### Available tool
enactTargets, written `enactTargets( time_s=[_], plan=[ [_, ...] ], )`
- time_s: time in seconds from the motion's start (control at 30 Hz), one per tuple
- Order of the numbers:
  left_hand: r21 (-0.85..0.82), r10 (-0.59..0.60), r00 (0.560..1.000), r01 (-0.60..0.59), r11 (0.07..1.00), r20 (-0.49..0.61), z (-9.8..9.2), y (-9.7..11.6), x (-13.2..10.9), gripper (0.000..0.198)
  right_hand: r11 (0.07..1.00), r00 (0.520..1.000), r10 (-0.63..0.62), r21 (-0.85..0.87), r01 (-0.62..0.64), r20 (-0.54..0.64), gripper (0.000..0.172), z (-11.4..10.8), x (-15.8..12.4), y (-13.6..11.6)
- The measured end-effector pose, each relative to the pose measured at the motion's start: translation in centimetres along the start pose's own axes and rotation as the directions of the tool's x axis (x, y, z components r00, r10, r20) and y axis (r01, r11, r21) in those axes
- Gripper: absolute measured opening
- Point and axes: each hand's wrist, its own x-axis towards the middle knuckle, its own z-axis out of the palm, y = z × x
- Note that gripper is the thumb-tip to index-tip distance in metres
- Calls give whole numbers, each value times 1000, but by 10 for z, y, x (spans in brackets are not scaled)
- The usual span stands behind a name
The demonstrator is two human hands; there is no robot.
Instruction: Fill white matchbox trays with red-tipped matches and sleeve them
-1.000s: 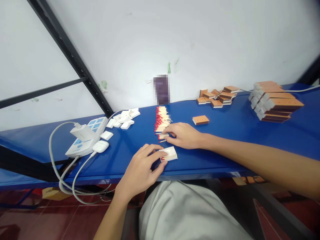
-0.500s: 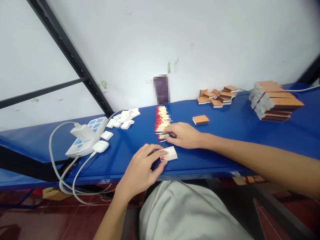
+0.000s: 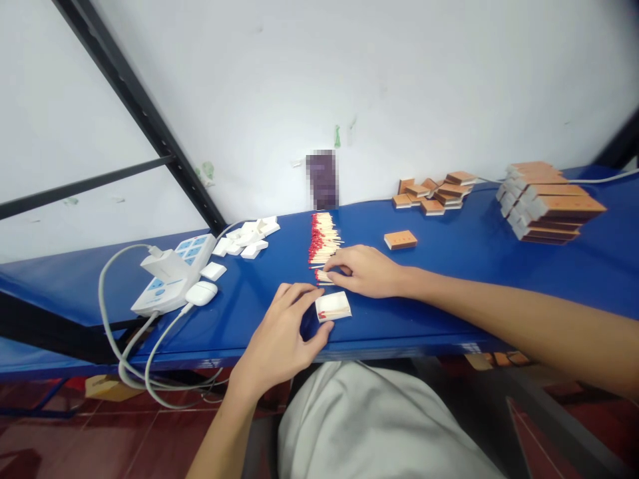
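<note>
My left hand (image 3: 281, 330) steadies a small white matchbox tray (image 3: 342, 304) near the table's front edge, its thumb at the near side and fingertips at the upper left corner. A few red-headed matches lie along the tray's near side. Just beyond the tray, my right hand (image 3: 364, 271) has thumb and index finger around the pale ends of a small group of matches (image 3: 322, 275). A larger row of matches (image 3: 323, 236) stretches away toward the wall, heads to the left.
White trays (image 3: 252, 235) lie back left, near a power strip (image 3: 187, 266) with cables. One orange sleeve (image 3: 400, 239) lies right of the matches. More sleeves (image 3: 439, 193) and stacked matchboxes (image 3: 549, 199) stand farther right. A blurred dark rectangle (image 3: 323, 179) is against the wall.
My left fingers have lifted off the tray's inside and moved to its edges, showing the matches in it. My right thumb and index finger have drawn the small match group closer together.
</note>
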Motion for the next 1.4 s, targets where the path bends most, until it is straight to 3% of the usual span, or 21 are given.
enactTargets(
  time_s=[0.27,1.07,1.4],
  plan=[
    [-17,31,1000,-31,999,1,-1,0,0,30,1000,1000,-11,15,10,28,25,0,1,3],
    [6,62,998,-62,998,24,-3,3,0,28,996,999,-39,76,37,20,26,-2,0,1],
    [1,76,997,-76,997,22,-3,4,1,26,1000,998,-11,11,10,57,29,-3,0,-1]
  ],
)
